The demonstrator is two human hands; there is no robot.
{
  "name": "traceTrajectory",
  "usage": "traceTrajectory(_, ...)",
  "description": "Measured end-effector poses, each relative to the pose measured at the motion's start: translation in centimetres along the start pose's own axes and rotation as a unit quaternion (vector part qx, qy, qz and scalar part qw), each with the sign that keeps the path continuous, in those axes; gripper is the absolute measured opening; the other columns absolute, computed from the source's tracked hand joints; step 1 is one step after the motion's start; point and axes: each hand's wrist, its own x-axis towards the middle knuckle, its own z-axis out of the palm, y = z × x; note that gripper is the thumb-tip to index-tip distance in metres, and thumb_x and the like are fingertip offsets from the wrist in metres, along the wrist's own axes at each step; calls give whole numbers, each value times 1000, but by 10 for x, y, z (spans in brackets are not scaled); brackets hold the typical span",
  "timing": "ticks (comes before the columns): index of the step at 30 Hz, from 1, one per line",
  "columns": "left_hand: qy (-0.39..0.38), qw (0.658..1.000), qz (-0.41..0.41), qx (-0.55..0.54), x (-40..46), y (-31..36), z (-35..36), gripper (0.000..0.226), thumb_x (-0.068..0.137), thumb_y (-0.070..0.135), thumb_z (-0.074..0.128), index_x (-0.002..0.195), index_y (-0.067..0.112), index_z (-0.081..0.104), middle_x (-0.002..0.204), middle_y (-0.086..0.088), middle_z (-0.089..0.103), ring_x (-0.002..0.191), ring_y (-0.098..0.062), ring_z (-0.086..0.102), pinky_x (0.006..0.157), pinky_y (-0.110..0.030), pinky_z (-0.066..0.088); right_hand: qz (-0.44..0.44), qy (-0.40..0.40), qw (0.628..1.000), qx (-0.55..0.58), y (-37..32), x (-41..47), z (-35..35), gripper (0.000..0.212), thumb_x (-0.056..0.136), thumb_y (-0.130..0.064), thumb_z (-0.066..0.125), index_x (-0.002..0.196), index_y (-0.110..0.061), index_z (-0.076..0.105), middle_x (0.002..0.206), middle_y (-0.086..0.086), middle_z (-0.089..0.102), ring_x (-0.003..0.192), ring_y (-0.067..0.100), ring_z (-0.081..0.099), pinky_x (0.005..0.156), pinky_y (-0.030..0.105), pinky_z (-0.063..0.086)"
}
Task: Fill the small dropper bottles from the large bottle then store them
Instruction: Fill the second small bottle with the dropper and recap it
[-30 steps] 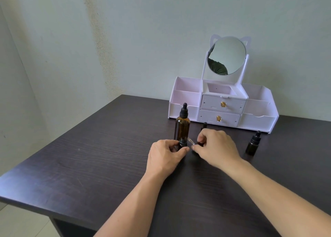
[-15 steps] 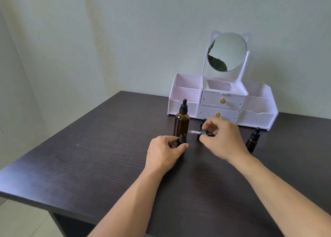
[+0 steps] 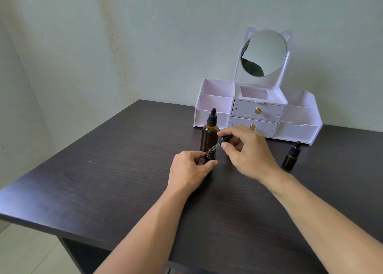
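Left hand: closed around the open small bottle, frame centre, standing on the desk.
Right hand: pinching the dropper, tip tilted at that bottle's mouth.
Large bottle: capped, just behind.
Second small bottle: capped, right of centre.

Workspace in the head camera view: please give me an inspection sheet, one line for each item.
Surface: dark wood-grain table, dry, no spills seen.
Job's things: large amber bottle upright, its cap on; open small bottle upright in front of it; dropper tilted, its tip at that bottle's mouth; capped small bottle upright at right; white organizer with mirror at the back, both drawers closed.
Clutter: nothing seen.
Grippers: left hand holds the open small bottle; right hand pinches the dropper.
Cables: nothing seen.
Surroundings: pale wall with a stain; light floor at lower left.
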Motion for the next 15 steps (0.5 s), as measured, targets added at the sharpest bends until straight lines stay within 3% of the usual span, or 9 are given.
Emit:
traceTrajectory(4,1,1000,0,-2,0,-1,0,44,78,44,76,115,21,71,75,7,66,71,-9,63,74,-33,58,3,-39,999,11,-2,4,4,37,87,-8,64,120,-23,60,100,-12,62,82,-1,57,69,4,40)
traceTrajectory(10,-2,1000,-5,-2,1,-2,0,39,77,40,78,110,20,72,73,6,64,69,-11,62,73,-33,57,8,-117,993,-22,-3,12,8,30,89,-7,61,113,-25,62,102,-3,67,87,11,60,79,19,45)
traceTrajectory(15,-4,1000,-4,3,2,-4,1,37,76,39,79,107,20,73,74,6,64,69,-8,60,72,-31,56,10,-176,982,-64,-7,18,6,28,90,-8,59,111,-25,64,97,-8,63,78,-1,53,70,8,35)
